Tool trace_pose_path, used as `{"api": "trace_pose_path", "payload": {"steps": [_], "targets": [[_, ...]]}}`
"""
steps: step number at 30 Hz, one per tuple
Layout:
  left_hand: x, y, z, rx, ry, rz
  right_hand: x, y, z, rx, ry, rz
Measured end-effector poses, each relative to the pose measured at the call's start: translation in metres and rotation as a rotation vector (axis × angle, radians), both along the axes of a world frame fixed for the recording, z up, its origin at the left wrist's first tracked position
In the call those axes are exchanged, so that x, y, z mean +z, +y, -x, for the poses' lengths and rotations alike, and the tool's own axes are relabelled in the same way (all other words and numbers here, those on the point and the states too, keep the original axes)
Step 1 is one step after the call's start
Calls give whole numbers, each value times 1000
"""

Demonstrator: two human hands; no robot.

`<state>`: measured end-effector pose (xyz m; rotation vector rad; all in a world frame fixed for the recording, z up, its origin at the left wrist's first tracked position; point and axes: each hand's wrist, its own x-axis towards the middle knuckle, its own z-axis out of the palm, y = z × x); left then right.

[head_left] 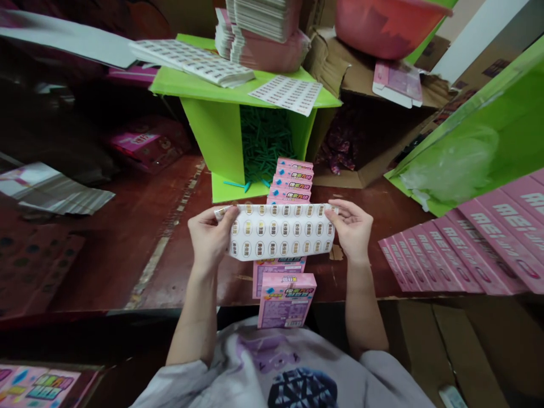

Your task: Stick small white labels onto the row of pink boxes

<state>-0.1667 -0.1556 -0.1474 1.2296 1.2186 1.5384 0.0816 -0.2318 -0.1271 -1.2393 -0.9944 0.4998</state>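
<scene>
Above the bench point(127, 249), over a row of pink boxes point(285, 272): sticker sheet point(280, 231) held flat, left hand point(209, 235) and right hand point(352, 228) pinching its short ends, fingers closed on it. Judged light, thin, floppy; best gripped at edges. Green box point(212, 136) behind, open-sided, holds green sticks point(263, 141).

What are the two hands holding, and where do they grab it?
Both hands hold one sticker sheet by its short ends: the left hand pinches the left end, the right hand the right end, above a row of pink boxes.
</scene>
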Motion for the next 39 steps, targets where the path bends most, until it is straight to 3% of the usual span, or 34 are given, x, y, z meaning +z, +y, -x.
{"api": "trace_pose_path", "payload": {"steps": [3,9,12,14,17,20,23,25,30,39], "targets": [[-5,2,3,-19,-10,53,0,1,0,-34,-75,-9],[-16,5,9,-200,-62,108,-4,8,-4,-69,-217,-105],[-18,9,13,-124,-34,75,-3,13,-7,-35,-306,-158],[-17,15,20,-34,-41,64,0,16,-9,0,-220,-234],[-18,27,40,219,-136,42,3,16,-11,0,-55,-325],[-20,36,64,437,-226,20,0,13,-8,99,-37,-198],[-25,37,78,462,-275,24,-13,10,0,334,16,9],[-28,34,81,441,-309,39,-23,11,4,400,53,85],[-37,27,79,386,-373,69,-36,29,0,337,26,158],[-46,27,82,378,-363,87,-40,47,7,410,75,351]]}}
